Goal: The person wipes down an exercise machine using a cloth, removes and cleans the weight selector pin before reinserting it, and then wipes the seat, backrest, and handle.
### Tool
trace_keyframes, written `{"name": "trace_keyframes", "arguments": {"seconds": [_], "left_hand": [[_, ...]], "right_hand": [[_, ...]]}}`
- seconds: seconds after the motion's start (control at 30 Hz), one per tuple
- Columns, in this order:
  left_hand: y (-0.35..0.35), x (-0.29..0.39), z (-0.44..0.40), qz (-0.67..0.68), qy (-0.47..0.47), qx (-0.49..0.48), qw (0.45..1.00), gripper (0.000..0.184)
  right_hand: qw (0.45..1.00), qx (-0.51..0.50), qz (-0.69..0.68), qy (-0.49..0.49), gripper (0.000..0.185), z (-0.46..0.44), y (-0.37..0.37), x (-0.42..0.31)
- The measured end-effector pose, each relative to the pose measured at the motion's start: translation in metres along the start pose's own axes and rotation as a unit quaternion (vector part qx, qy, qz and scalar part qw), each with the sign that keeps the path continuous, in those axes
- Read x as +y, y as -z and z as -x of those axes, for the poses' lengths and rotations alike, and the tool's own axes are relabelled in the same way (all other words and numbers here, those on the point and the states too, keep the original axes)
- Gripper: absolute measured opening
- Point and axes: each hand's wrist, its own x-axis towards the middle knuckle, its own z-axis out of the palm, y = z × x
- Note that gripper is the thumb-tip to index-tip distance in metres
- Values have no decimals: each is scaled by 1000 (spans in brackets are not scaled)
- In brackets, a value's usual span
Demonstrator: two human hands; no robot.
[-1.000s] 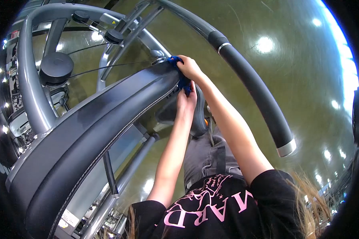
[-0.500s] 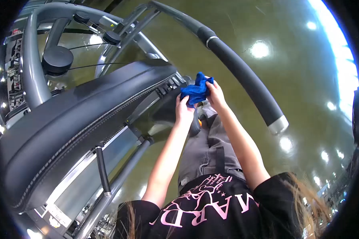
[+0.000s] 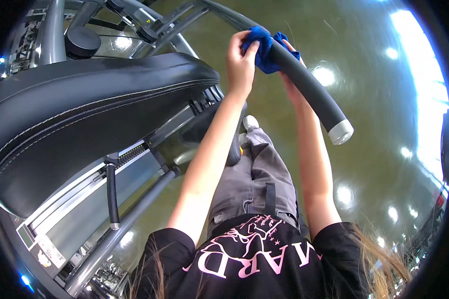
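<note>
A blue cloth is draped around the upper part of a padded black machine handle. My left hand pinches the cloth on the handle's left side, thumb and fingers closed on it. On the other side, my right hand reaches up behind the bar to the cloth's right end. The handle hides part of this hand, though its fingertips show at the cloth's edge. Lower down, the handle ends in a silver cap, apart from both hands.
A black padded bench with pale stitching fills the left side. Below it are a small black grip and a grey frame tube. A round black pulley stands at upper left. Shiny greenish floor lies to the right.
Both hands have moved up and forward, carrying the cloth from in front of my legs onto the handle. The cloth now wraps around the bar, with one hand on either side.
</note>
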Motion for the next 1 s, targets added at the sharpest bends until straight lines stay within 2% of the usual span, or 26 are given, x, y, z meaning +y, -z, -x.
{"name": "trace_keyframes", "arguments": {"seconds": [0.03,0.13,0.23,0.33,0.4,0.5,0.6,0.7,0.8,0.87,0.9,1.0], "left_hand": [[-2,-1,-8,-44,-30,-33,998,16],[4,11,-30,-180,-86,-156,967,19],[7,30,-42,-244,-70,-283,925,20],[6,43,-46,-254,-35,-340,905,19],[5,47,-46,-261,-32,-357,896,20],[3,51,-43,-271,-35,-373,887,20],[3,53,-33,-228,-39,-369,900,20],[1,62,-11,-164,-50,-359,917,20],[-5,81,10,-115,-44,-379,917,20],[-11,96,20,-201,-129,-373,896,20],[-14,104,24,-206,-116,-379,894,20],[-17,109,30,-198,-137,-385,891,21]], "right_hand": [[1000,0,-1,-4,47,2,2,0],[1000,-4,-3,3,49,5,7,0],[999,-4,-13,39,50,5,5,2],[998,3,-45,54,47,12,2,2],[996,2,-76,53,46,18,2,3],[997,-15,-18,67,33,26,-3,-3],[995,44,-45,78,45,30,-8,-4],[991,55,-89,81,43,54,-4,-13],[994,63,-46,70,43,83,-7,-42],[990,18,80,116,38,94,0,-56],[980,-6,143,139,36,97,-2,-62],[968,33,201,150,37,106,-15,-74]]}}
